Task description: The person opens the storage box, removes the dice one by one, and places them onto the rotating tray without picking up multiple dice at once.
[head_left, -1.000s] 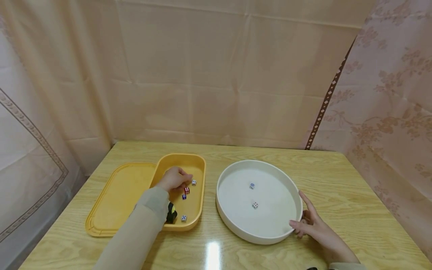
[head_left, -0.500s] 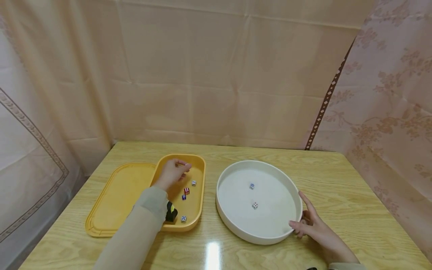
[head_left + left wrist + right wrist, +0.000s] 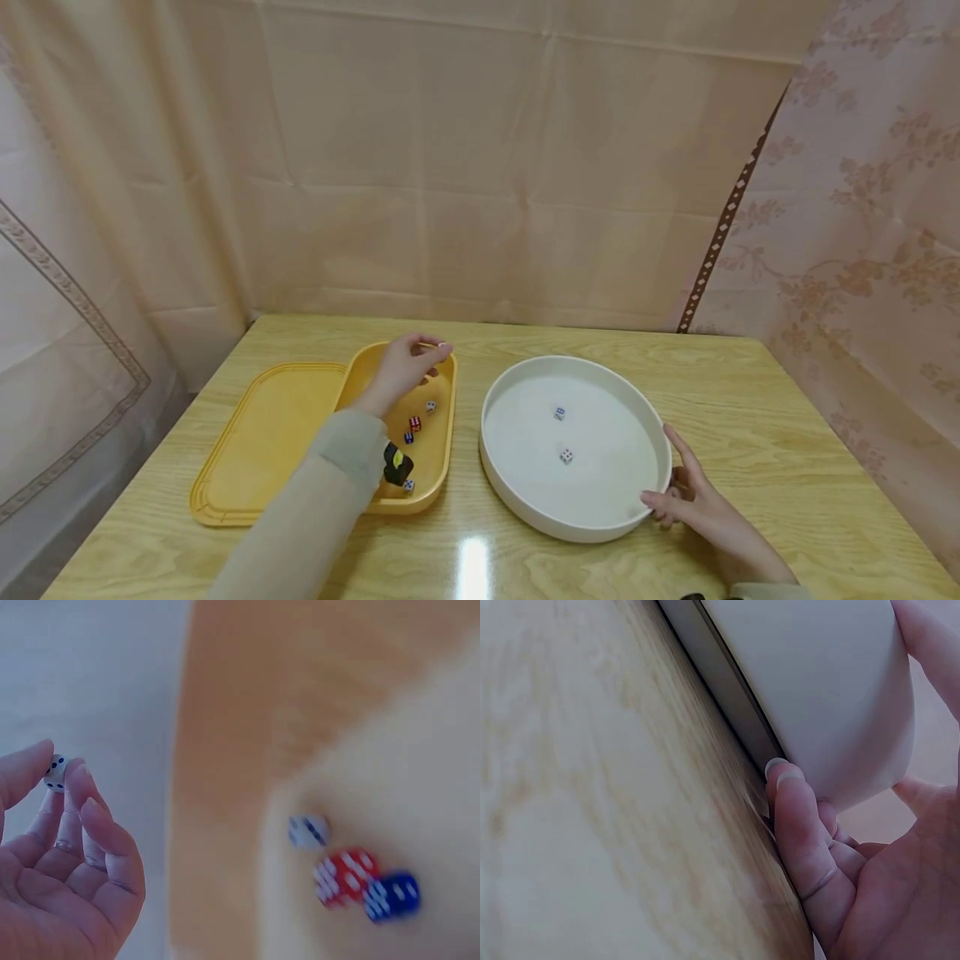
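Above the far end of the yellow box (image 3: 442,467), my left hand (image 3: 397,372) pinches a white die (image 3: 55,774) with dark pips between thumb and fingertips. Inside the box below lie a red die (image 3: 415,423), a blue die (image 3: 408,437), a white die near them (image 3: 431,407) and another white die (image 3: 408,486) close to the front end. My right hand (image 3: 697,504) grips the right side of a round white tray (image 3: 525,467), thumb over the rim, fingers against the outer wall and lower edge. Two white dice, one farther (image 3: 560,413) and one nearer (image 3: 566,456), rest in the tray.
A flat yellow lid (image 3: 262,442) lies left of the box, partly under its edge. Both containers stand on a wooden table (image 3: 765,417), a gap between them. A beige cloth (image 3: 480,167) hangs behind the table, with patterned cloths at both sides.
My left hand has risen from among the dice in the box and moved up and right toward its far right rim, carrying the white die. The right hand and tray stay put.
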Tool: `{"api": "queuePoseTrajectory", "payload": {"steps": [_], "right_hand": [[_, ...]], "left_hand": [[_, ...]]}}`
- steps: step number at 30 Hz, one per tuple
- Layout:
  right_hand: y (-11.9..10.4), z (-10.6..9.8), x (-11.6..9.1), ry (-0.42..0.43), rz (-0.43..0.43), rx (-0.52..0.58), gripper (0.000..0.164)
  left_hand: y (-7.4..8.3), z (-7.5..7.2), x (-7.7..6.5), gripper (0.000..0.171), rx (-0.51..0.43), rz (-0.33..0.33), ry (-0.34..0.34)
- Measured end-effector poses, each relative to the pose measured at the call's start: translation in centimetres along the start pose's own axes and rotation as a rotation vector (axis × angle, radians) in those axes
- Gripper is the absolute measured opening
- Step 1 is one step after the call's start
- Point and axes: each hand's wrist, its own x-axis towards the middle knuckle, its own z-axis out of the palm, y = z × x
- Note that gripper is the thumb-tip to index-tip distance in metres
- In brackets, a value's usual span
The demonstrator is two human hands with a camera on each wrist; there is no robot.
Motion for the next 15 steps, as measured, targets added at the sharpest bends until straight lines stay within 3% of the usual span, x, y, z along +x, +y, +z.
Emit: {"api": "queuePoseTrajectory", "payload": {"steps": [7, 15], "right_hand": [[0.0, 0.0, 0.0, 0.014, -0.002, 0.002, 0.106], [0.0, 0.0, 0.0, 0.020, 0.019, 0.000, 0.106]], "left_hand": [[2.6, 1.7, -0.6, 0.033, -0.012, 0.004, -0.053], [3.7, 2.9, -0.6, 0.033, -0.023, -0.006, -0.087]]}}
